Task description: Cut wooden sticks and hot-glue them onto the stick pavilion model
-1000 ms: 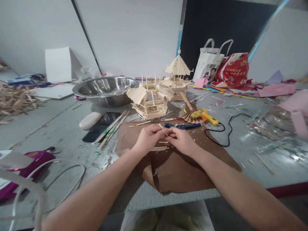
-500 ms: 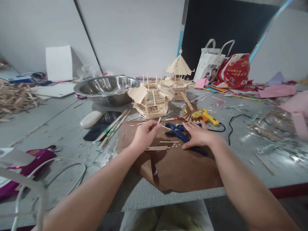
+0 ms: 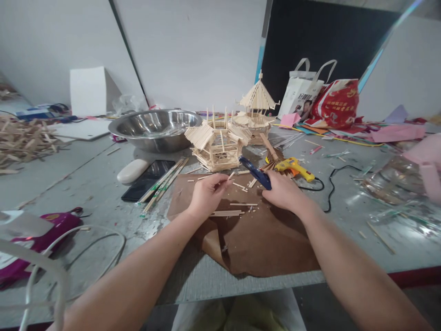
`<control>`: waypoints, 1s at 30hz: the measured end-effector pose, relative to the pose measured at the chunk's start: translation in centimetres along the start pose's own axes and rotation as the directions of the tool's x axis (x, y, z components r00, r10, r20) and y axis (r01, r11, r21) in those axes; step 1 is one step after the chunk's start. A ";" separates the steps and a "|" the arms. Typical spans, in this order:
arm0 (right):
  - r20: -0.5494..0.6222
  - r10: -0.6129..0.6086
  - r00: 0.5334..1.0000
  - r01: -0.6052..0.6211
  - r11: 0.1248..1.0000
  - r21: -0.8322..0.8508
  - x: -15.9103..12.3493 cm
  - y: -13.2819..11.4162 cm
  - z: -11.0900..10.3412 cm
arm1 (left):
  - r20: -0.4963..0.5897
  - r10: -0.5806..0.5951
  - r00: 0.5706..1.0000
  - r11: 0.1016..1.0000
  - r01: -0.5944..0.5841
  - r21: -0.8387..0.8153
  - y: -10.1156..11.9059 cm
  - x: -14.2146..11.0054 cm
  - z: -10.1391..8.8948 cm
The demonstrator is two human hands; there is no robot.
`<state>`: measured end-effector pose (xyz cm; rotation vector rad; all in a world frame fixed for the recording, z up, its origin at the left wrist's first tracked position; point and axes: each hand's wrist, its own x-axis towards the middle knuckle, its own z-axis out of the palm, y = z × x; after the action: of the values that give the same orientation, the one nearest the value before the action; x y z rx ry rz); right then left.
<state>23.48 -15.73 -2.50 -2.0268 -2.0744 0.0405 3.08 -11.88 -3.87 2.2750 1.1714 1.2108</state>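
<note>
Pinched between the fingers of my left hand [image 3: 211,192] is a short wooden stick [image 3: 231,175], its tip pointing up and away. My right hand [image 3: 283,189] is closed round a pair of blue cutters [image 3: 257,174], raised over the brown mat [image 3: 265,248] with the head toward the left. Several cut sticks [image 3: 227,213] and small offcuts lie on the mat between and below my hands. Just beyond stands a part-roofed stick pavilion model [image 3: 220,146] with bare upright posts. A second pavilion model [image 3: 259,99] with a pointed roof is behind it.
A yellow glue gun [image 3: 295,168] lies beside my right hand, its black cord trailing right. At left are a steel basin [image 3: 155,142], a white oval case [image 3: 132,171], a black phone [image 3: 148,179] and bundled sticks [image 3: 163,184]. A purple device [image 3: 57,234] sits near left.
My right hand has taken hold of the blue cutters and lifted them off the mat. My left hand stays almost in place with its stick. The view has shifted slightly.
</note>
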 end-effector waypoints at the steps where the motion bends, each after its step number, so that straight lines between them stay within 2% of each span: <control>1: -0.032 -0.013 0.999 0.014 0.999 0.035 -0.1 -0.2 0.0 | 0.002 0.008 1.000 1.000 -0.008 0.010 0.0 0.0 0.0; 5: -0.076 -0.139 0.987 0.149 0.979 0.142 -0.4 -1.0 0.2 | 0.010 0.024 1.000 0.999 -0.024 0.031 0.0 0.0 0.0; 9: -0.074 -0.198 0.977 0.209 0.962 0.177 -0.7 -1.6 0.3 | 0.007 0.037 0.999 0.999 -0.037 0.034 -0.1 0.0 0.1; 17: -0.046 -0.201 0.978 0.205 0.974 0.096 -0.9 -2.0 0.2 | 0.035 0.061 0.998 0.998 -0.061 -0.006 -0.2 -0.1 0.1; 30: 0.002 -0.194 0.981 0.193 0.980 0.055 -1.0 -2.3 -0.4 | 0.045 0.060 0.997 0.997 -0.062 0.039 -0.1 0.0 0.0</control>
<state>21.31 -16.82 -1.85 -1.7879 -2.2396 0.0695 3.01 -11.85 -3.91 2.3705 1.1278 1.1630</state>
